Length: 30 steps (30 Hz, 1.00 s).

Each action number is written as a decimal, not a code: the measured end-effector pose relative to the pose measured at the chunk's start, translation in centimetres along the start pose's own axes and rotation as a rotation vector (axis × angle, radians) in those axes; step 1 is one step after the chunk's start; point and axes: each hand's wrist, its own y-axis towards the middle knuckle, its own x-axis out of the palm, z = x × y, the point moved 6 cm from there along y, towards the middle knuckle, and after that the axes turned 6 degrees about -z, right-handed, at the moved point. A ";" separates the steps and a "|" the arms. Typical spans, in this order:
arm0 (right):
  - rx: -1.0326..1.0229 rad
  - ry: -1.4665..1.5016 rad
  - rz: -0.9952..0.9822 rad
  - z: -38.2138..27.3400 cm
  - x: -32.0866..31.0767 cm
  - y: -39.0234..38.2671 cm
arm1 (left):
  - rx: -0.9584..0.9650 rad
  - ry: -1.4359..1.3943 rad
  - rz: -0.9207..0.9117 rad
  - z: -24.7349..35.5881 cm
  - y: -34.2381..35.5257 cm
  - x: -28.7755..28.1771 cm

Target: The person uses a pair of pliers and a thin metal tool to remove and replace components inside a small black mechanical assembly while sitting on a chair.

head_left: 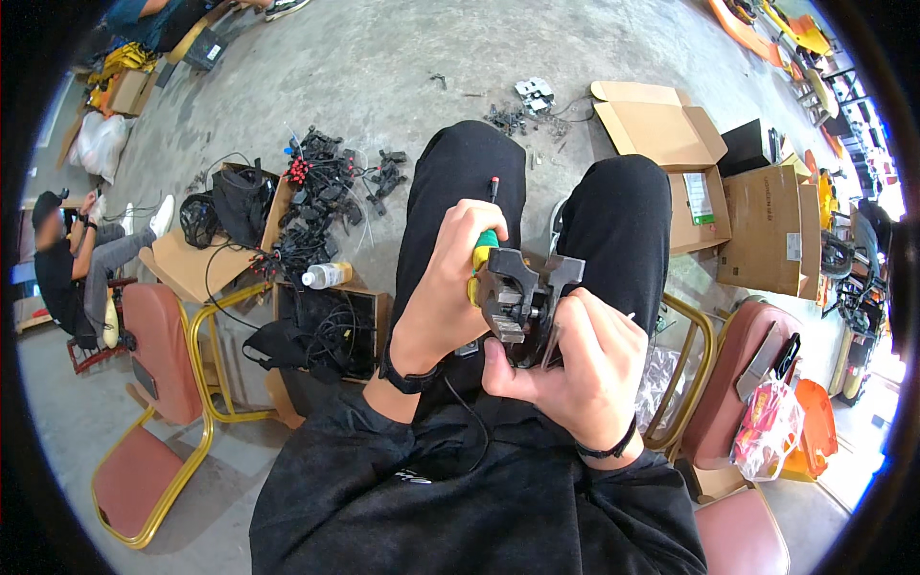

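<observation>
Above my lap, my left hand (446, 278) is closed round a green-and-yellow handle (486, 247). A thin dark piece with a red tip (494, 189) sticks out beyond that fist. Right beside the handle is a dark grey notched metal part (511, 287), with two jaw-like pieces; I cannot tell whether it is joined to the handle. My right hand (585, 355) grips the metal part from the right, fingers curled and thumb below it. A thin flat metal edge shows by the right fingers. The part's underside is hidden by my hands.
On the floor at left lies a heap of black cables and connectors (321, 182), near an open carton (192, 264) and a bottle (327, 276). Cardboard boxes (767, 230) stand at right. Chairs (158, 355) flank me; a seated person (72, 268) is far left.
</observation>
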 end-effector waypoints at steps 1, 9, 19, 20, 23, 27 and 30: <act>-0.009 0.004 0.010 0.0 -0.1 0.0 | 0.000 -0.001 0.000 -0.1 0.0 0.0; -0.030 0.293 0.111 0.8 1.0 -0.2 | 0.071 -0.122 0.100 -1.8 -0.5 0.4; -0.031 0.788 0.172 0.5 3.5 -1.2 | 0.168 -0.150 0.321 -4.3 -1.5 0.8; -0.070 0.801 0.194 0.6 3.5 -1.1 | 0.151 -0.156 0.334 -4.2 -1.5 0.9; 0.025 0.897 0.326 0.9 3.7 -1.4 | 0.140 -0.170 0.353 -4.1 -1.6 0.8; -0.116 0.865 0.254 1.0 4.1 -1.7 | 0.116 -0.095 0.325 -2.7 -1.5 0.5; -0.123 0.826 0.274 1.1 4.2 -2.1 | 0.089 -0.008 0.223 -1.0 -1.0 0.0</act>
